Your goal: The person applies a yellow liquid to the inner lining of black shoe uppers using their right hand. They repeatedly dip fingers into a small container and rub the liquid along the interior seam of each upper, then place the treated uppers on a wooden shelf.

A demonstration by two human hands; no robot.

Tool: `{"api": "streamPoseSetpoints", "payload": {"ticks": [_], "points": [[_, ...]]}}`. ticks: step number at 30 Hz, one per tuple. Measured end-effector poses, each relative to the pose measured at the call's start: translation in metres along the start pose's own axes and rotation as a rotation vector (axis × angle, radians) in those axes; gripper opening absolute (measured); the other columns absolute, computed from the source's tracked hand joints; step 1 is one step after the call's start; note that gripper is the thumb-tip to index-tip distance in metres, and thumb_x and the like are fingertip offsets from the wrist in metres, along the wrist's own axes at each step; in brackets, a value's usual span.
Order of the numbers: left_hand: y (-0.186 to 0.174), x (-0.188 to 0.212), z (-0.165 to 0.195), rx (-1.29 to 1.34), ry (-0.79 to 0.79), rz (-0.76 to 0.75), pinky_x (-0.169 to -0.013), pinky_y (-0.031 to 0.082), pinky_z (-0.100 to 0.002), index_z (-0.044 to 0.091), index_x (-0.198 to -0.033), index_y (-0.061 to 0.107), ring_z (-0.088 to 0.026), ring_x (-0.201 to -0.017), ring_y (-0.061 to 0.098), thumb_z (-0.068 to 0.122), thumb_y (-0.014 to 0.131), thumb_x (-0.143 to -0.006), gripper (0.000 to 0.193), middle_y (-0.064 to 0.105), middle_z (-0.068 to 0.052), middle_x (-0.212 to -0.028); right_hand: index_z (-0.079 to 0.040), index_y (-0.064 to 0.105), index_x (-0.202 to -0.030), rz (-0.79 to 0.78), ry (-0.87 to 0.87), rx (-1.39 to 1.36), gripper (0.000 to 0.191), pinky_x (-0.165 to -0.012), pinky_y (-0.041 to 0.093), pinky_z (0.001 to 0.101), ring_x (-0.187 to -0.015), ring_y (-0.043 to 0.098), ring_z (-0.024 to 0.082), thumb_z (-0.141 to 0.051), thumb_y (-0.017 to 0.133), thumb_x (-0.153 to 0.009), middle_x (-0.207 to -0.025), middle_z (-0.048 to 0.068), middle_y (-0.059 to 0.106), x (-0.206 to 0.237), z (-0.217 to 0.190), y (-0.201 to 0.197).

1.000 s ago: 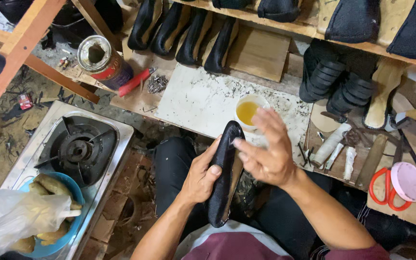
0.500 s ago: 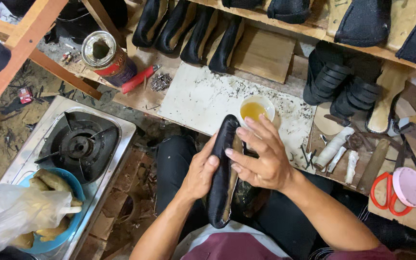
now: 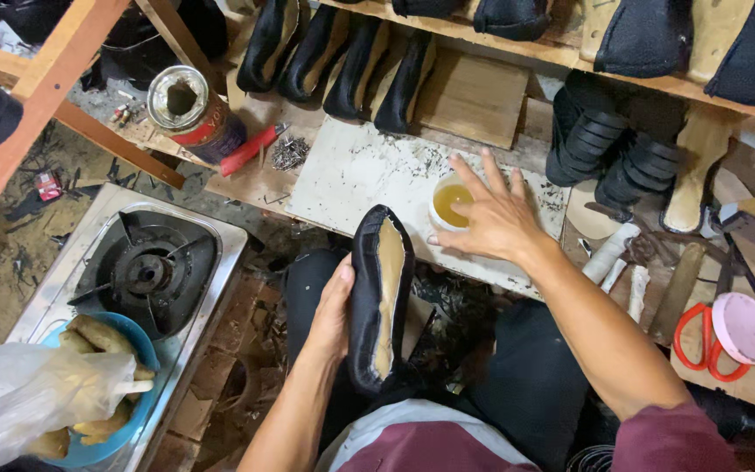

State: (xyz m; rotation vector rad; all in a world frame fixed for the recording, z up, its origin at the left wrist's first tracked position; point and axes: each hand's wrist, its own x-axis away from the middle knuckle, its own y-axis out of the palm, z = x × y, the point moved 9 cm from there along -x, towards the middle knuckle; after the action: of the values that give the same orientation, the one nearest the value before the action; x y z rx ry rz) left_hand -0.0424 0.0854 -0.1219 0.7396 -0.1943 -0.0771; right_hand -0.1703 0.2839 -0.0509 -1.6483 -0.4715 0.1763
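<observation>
Furthest to the left of both hands, a clear plastic bag [image 3: 10, 398] lay over a blue bowl [image 3: 124, 419] of pale brown pieces, touching the near corner of a single-burner gas stove [image 3: 146, 267]. Above and well left of the left hand, an open tin can [image 3: 190, 105] stood on a wooden ledge with a red-handled tool [image 3: 251, 149] just beside it. The left hand [image 3: 334, 315] had its grip closed around the side of a black shoe upper [image 3: 377, 297], fingers wrapped behind it and thumb along its edge, holding it upright over the lap with the tan insole facing the camera. Beyond the shoe upper sat a stained white tabletop [image 3: 351, 175], and behind that a row of black shoe uppers [image 3: 342, 52] leaned on a shelf. To the right, the right hand [image 3: 495, 218] lay flat on the tabletop with its grip released, fingers spread, and its fingertips at the rim of a small white cup [image 3: 449, 201] of yellow liquid; whether they touched the liquid could not be told. Right of that hand stood stacked black soles [image 3: 609, 149]. Further right lay white sticks [image 3: 613, 262], and red-handled scissors [image 3: 701, 336] touched a pink lid [image 3: 743, 325] at the far right.
</observation>
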Motion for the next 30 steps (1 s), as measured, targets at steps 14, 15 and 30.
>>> {"api": "streamPoseSetpoints", "payload": {"ticks": [14,15,30], "points": [[0.037,-0.001,0.007,-0.371,0.215,-0.239,-0.123,0.031,-0.035,-0.004,-0.159,0.033,-0.023,-0.148,0.043,0.044,0.057,-0.102,0.078,0.044,-0.016,-0.161,-0.010,0.073,-0.123,0.577,-0.544,-0.703,0.032,-0.130,0.025,0.0502,-0.155,0.031,0.041,-0.029,0.060,-0.101,-0.164,0.025,0.030,0.114,-0.077,-0.033],[0.042,-0.001,0.006,-0.365,0.214,-0.251,-0.123,0.031,-0.035,-0.004,-0.159,0.033,-0.023,-0.149,0.042,0.043,0.057,-0.102,0.078,0.043,-0.016,-0.161,-0.009,0.072,-0.129,0.622,-0.626,-0.623,0.035,-0.132,0.019,0.0513,-0.156,0.025,0.042,-0.028,0.061,-0.101,-0.165,0.027,0.026,0.122,-0.087,-0.036],[0.060,0.003,0.000,-0.269,0.044,-0.294,-0.116,0.039,-0.032,-0.001,-0.161,0.033,-0.019,-0.137,0.051,0.039,0.055,-0.103,0.074,0.052,-0.014,-0.153,-0.025,0.075,-0.118,0.737,-0.648,-0.561,0.022,-0.137,0.017,0.0539,-0.161,0.021,0.038,-0.026,0.063,-0.099,-0.169,0.012,0.027,0.115,-0.062,-0.056]]}}
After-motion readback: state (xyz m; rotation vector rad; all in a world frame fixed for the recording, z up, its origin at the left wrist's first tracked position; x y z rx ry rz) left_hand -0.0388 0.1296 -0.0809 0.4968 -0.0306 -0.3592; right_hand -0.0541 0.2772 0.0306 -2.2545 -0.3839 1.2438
